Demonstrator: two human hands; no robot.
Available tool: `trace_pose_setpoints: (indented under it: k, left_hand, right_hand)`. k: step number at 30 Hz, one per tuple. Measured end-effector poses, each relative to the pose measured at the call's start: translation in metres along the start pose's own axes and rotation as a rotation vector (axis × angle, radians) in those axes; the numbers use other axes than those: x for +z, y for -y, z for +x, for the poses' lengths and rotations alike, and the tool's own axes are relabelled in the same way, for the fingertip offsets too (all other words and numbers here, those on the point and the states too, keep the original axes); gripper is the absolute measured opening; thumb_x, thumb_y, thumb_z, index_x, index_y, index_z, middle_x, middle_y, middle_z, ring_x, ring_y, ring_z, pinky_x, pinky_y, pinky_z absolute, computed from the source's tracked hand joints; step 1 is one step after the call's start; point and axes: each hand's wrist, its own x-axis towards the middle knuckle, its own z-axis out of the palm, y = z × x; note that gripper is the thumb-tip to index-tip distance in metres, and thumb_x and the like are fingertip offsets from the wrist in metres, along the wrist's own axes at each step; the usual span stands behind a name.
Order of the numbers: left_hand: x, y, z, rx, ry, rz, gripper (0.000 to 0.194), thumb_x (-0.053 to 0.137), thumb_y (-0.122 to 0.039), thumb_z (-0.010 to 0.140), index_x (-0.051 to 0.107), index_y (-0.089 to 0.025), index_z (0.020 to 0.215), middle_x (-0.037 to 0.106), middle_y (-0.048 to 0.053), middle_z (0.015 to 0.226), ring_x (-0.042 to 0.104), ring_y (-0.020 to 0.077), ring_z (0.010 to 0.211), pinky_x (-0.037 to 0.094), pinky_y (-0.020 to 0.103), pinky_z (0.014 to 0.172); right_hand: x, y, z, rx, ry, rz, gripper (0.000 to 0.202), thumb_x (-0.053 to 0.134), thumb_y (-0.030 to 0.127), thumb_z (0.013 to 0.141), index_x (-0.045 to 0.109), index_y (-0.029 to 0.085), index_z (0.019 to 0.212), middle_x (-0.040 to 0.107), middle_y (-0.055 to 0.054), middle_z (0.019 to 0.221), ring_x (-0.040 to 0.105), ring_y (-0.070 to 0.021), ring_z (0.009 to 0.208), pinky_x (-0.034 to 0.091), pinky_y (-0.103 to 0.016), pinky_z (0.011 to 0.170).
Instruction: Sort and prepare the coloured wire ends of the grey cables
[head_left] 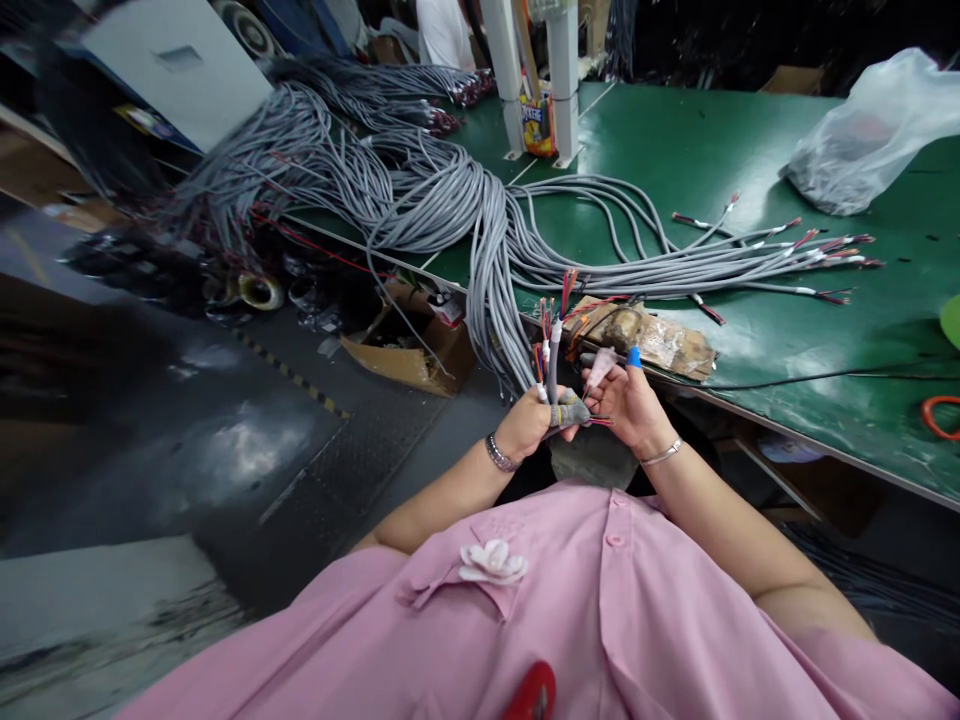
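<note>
My left hand [531,422] is closed around several grey cables [554,365] near their stripped ends, where coloured wires [568,290] fan out. A grey and yellow covering wraps its thumb. Thin red and dark wire ends [600,421] stick out to the right of that thumb, towards my right hand [631,408]. The right hand is open, palm turned inwards, with its blue-wrapped thumb raised apart from the fingers. A pale wrapping covers one of its fingers. The right fingertips are close to the wire ends; whether they touch is hard to make out.
A large bundle of grey cables [442,190] drapes over the green table [697,130]. A taped, worn block [645,335] lies at the table's edge. Farther right are a clear plastic bag [851,150] and an orange handle [937,415]. Below stands a cardboard box [405,350].
</note>
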Motion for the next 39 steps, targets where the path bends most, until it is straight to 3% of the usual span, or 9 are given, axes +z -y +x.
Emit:
trace_pose_setpoints:
  k: [5,10,13,16,22,32,39]
  left_hand:
    - [0.01,-0.003,-0.004,0.049,-0.093,-0.032,0.029,0.077,-0.037,0.069,0.062,-0.012,0.062,0.06,0.001,0.051,0.051,0.0093,0.045,0.036,0.023,0.049]
    - [0.014,-0.002,0.0,0.051,-0.13,0.028,0.035,0.075,-0.042,0.072,0.061,-0.012,0.059,0.059,0.002,0.049,0.049,0.0086,0.044,0.034,0.023,0.048]
    - [0.013,0.0,0.001,0.059,-0.132,0.027,0.033,0.075,-0.042,0.072,0.064,-0.012,0.062,0.059,0.002,0.05,0.049,0.009,0.045,0.035,0.023,0.048]
    - [0.012,0.003,0.001,0.07,-0.119,0.026,0.031,0.074,-0.041,0.073,0.065,-0.012,0.064,0.059,0.002,0.05,0.05,0.0095,0.046,0.036,0.024,0.049]
    - [0.012,0.006,0.004,0.046,-0.13,0.055,0.033,0.075,-0.041,0.072,0.063,-0.013,0.06,0.059,0.002,0.05,0.05,0.0093,0.046,0.036,0.024,0.049]
    - [0.012,0.011,0.005,0.038,-0.153,0.105,0.035,0.073,-0.044,0.073,0.063,-0.013,0.06,0.058,0.001,0.049,0.048,0.0084,0.045,0.035,0.023,0.049]
    - [0.013,0.006,-0.005,0.087,-0.167,0.074,0.032,0.073,-0.04,0.074,0.062,-0.013,0.059,0.059,0.001,0.05,0.05,0.0093,0.046,0.037,0.024,0.05]
  right_hand:
    - [-0.001,-0.001,0.003,-0.086,-0.065,-0.059,0.038,0.072,0.056,0.073,0.065,0.021,0.087,0.068,-0.001,0.083,0.059,-0.0113,0.065,0.045,-0.023,0.055]
    - [-0.001,-0.006,0.005,-0.155,-0.057,-0.139,0.046,0.073,0.063,0.068,0.063,0.019,0.08,0.063,0.0,0.072,0.05,-0.0102,0.057,0.042,-0.024,0.052]
    - [-0.002,-0.007,0.005,-0.295,-0.153,-0.245,0.044,0.075,0.06,0.068,0.059,0.02,0.07,0.054,0.004,0.06,0.041,-0.008,0.05,0.036,-0.024,0.048]
    - [-0.004,-0.008,0.004,-0.424,-0.245,-0.347,0.046,0.069,0.064,0.073,0.06,0.02,0.068,0.055,0.003,0.061,0.04,-0.0077,0.05,0.035,-0.024,0.049]
    - [0.002,-0.006,0.007,-0.176,-0.092,-0.19,0.053,0.067,0.071,0.069,0.063,0.019,0.074,0.059,0.0,0.065,0.047,-0.0099,0.054,0.039,-0.024,0.05]
    - [0.005,-0.011,0.015,-0.208,-0.177,-0.049,0.047,0.074,0.064,0.067,0.062,0.019,0.073,0.062,0.001,0.065,0.053,-0.0101,0.056,0.042,-0.024,0.051]
    - [0.002,-0.007,0.006,-0.078,-0.099,-0.006,0.058,0.055,0.078,0.073,0.061,0.021,0.078,0.063,0.0,0.067,0.053,-0.0114,0.055,0.043,-0.024,0.051]
